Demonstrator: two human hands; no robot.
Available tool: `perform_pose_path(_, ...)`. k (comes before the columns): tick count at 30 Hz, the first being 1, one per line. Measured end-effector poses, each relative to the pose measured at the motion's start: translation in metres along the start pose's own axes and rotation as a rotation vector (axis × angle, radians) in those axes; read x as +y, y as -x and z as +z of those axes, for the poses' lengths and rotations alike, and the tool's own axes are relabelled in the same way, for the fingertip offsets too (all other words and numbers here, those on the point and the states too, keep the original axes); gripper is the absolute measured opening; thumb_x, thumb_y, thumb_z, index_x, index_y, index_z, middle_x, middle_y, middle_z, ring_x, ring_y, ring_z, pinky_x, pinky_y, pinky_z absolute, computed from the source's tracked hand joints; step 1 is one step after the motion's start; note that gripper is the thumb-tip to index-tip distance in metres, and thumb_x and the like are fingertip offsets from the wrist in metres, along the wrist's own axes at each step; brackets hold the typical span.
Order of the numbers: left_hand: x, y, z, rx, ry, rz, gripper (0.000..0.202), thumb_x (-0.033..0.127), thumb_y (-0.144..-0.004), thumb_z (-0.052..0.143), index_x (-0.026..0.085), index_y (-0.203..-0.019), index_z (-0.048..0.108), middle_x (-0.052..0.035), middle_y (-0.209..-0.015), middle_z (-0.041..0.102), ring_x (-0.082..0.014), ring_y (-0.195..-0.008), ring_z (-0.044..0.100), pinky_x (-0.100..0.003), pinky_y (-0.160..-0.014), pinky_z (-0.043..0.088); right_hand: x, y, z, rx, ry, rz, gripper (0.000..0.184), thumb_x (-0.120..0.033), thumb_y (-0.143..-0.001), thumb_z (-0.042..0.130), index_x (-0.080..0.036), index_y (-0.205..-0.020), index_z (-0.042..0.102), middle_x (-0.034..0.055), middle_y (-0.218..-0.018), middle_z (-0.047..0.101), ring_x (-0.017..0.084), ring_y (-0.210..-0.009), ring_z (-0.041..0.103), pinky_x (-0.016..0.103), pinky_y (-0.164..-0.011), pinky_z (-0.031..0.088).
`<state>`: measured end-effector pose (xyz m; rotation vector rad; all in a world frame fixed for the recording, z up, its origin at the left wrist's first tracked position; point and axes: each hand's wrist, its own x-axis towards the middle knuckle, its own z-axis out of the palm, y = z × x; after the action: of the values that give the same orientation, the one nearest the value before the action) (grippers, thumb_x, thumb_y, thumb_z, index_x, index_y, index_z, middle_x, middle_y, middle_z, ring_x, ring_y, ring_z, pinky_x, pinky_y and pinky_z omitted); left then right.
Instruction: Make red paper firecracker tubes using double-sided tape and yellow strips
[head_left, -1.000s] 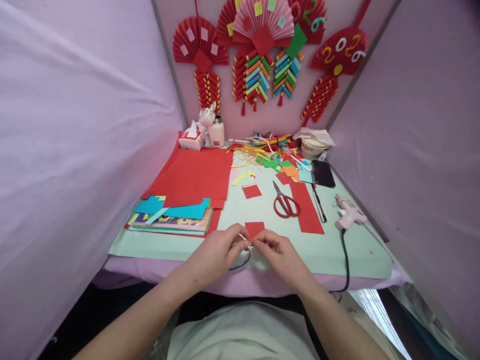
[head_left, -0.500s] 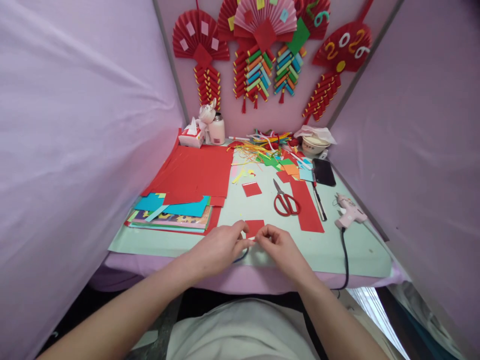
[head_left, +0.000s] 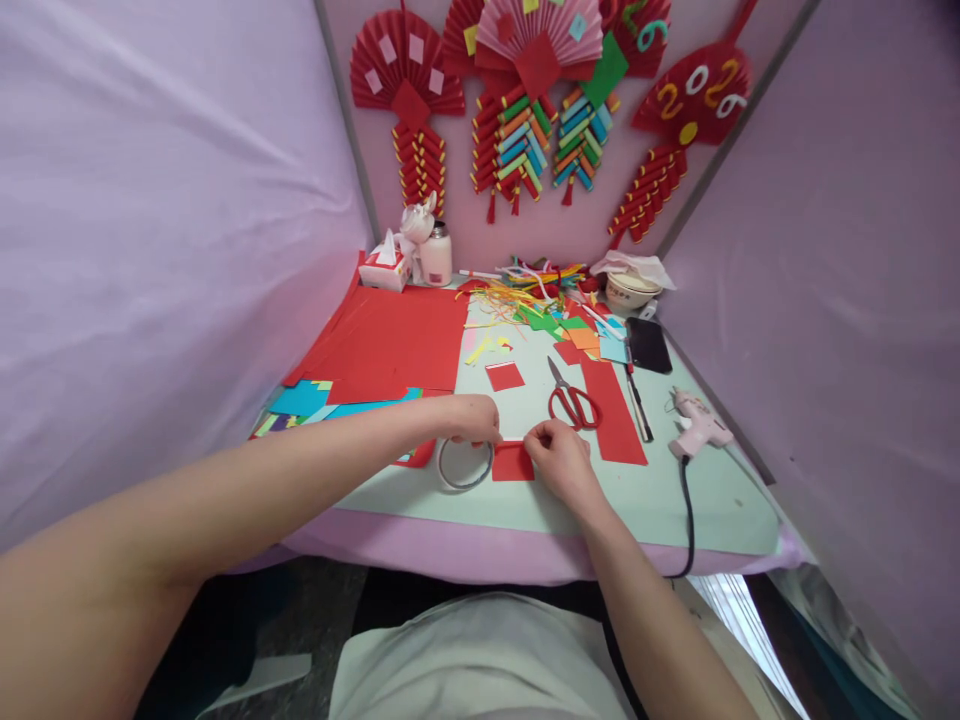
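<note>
My left hand [head_left: 475,416] is closed at the upper rim of a roll of tape [head_left: 441,466], seen as a thin ring hanging below the fingers. Across from it, my right hand [head_left: 559,458] pinches with thumb and forefinger at the end of a pale strip that runs between both hands. This strip lies along the far edge of a small red paper piece [head_left: 513,466] on the table. Another red square [head_left: 505,376] with a white strip on one edge lies farther off. Red-handled scissors [head_left: 574,402] rest just beyond my right hand.
Large red sheets [head_left: 405,335] and coloured papers lie at the left. A long red strip [head_left: 615,415], a black phone [head_left: 649,345] and a pink glue gun [head_left: 701,425] with its cord are at the right. Pipe cleaners [head_left: 536,280], a tissue box [head_left: 385,270] and a bowl [head_left: 630,290] stand behind.
Both hands have moved from the red piece's near edge to its far edge. My left arm now reaches across from the left, and the tape roll shows in full below the hand.
</note>
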<state>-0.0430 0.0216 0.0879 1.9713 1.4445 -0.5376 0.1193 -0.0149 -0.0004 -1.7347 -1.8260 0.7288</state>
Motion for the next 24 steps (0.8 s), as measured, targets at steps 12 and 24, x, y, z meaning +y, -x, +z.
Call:
perform_pose_path(12, -0.003, -0.025, 0.0, -0.057, -0.025, -0.025, 0.025, 0.039, -0.064, 0.061, 0.016, -0.056, 0.065, -0.0021, -0.041, 0.046, -0.0159, -0.047, 0.046, -0.026, -0.05, 0.039, 0.004, -0.003, 0.007, 0.006, 0.119, 0.014, 0.015, -0.025, -0.077, 0.048, -0.02, -0.065, 0.058, 0.0, -0.08, 0.064, 0.019, -0.083, 0.052, 0.033, -0.074, 0.026)
perform_pose_path(24, 0.002, -0.03, 0.001, -0.091, -0.031, -0.035, 0.021, 0.023, -0.063, 0.058, 0.016, -0.042, 0.055, -0.0046, -0.042, 0.049, -0.0183, -0.051, 0.045, -0.031, -0.056, 0.043, 0.002, -0.003, 0.009, 0.011, 0.136, 0.021, 0.015, -0.025, -0.076, 0.047, -0.02, -0.064, 0.055, 0.0018, -0.081, 0.063, 0.019, -0.083, 0.052, 0.032, -0.073, 0.027)
